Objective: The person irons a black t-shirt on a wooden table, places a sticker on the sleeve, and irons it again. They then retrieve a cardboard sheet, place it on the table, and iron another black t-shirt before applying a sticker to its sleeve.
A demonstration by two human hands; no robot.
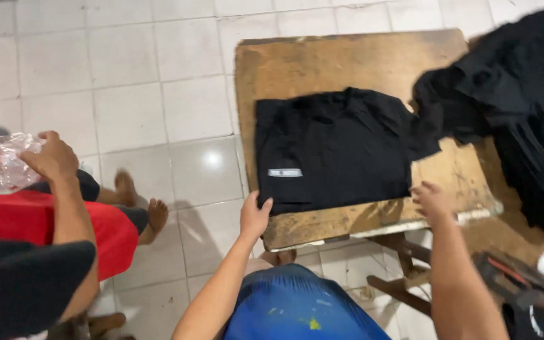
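- White tiled floor (127,113); worn wooden table (322,60).
- Left hand (254,217) pinches folded black shirt (335,148) corner; right hand (432,200) open beside its edge.
- Step, judged: squaring the fold; next needs an even two-hand grip.

your right hand (432,200) is motion-blurred at the table's (347,60) near edge, so its grip cannot be read. the black garment pile (517,101) is blurred and cut off by the right edge. a co-worker's clear plastic bag (1,160) runs off the left edge.
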